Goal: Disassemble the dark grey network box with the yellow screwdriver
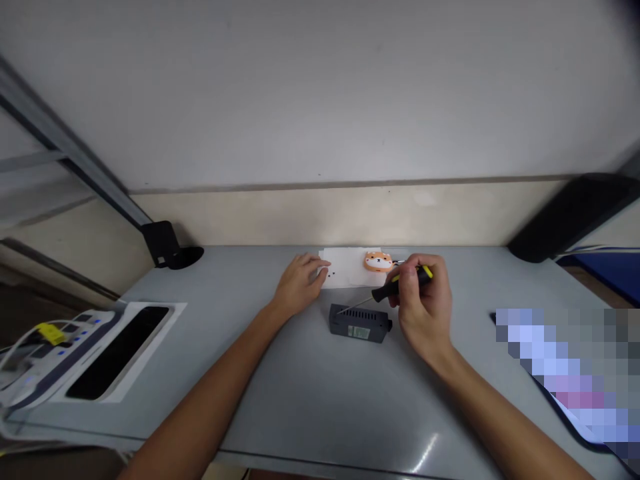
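Note:
My right hand [425, 303] grips the black and yellow handle of a screwdriver [395, 287]. Its thin shaft slants down to the left, with the tip at the top left part of a dark grey slotted box [357, 325]. The box lies on the table with a pale label on its front side. At the left edge of a white sheet of paper [345, 260] rests my left hand [300, 283], thumb and fingers apart, holding nothing visible. A few tiny dark pieces, perhaps screws [331, 274], lie on the paper close to its fingertips.
An orange and white animal-faced case [379, 261] sits on the paper. To the left are a phone [117, 353] on white paper and a power strip [63, 357] with cables. A partly pixelated screen device [565, 380] lies at the right. Black supports [570, 217] stand near the wall.

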`<control>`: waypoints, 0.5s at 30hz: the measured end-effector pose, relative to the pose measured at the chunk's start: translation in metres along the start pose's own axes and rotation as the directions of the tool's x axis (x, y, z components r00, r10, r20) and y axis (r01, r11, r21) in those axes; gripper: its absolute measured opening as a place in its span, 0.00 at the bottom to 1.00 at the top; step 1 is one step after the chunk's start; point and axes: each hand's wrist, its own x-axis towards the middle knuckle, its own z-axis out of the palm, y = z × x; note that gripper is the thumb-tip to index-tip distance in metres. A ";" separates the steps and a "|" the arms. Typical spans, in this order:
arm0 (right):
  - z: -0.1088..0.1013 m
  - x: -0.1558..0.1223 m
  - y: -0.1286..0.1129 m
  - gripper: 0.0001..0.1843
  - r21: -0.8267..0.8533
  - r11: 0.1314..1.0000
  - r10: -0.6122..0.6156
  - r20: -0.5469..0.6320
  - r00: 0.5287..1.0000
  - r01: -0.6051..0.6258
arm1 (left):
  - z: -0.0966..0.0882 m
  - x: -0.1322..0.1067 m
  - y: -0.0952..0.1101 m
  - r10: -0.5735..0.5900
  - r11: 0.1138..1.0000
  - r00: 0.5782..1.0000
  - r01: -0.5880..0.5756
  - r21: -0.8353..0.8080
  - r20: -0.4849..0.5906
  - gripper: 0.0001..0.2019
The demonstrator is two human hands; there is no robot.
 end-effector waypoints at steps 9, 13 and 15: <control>0.001 0.001 0.000 0.19 0.063 0.997 0.052 -0.029 0.998 -0.050 | -0.022 -0.006 0.036 0.113 0.713 0.867 0.269 -0.647 0.485 0.13; 0.002 0.001 0.000 0.19 0.052 0.997 0.054 -0.015 0.998 -0.053 | -0.025 -0.005 0.034 0.150 0.674 0.797 0.351 -0.650 0.585 0.15; 0.002 0.001 0.000 0.19 0.057 0.997 0.049 -0.018 0.999 -0.048 | -0.025 -0.005 0.032 0.150 0.668 0.784 0.369 -0.646 0.603 0.16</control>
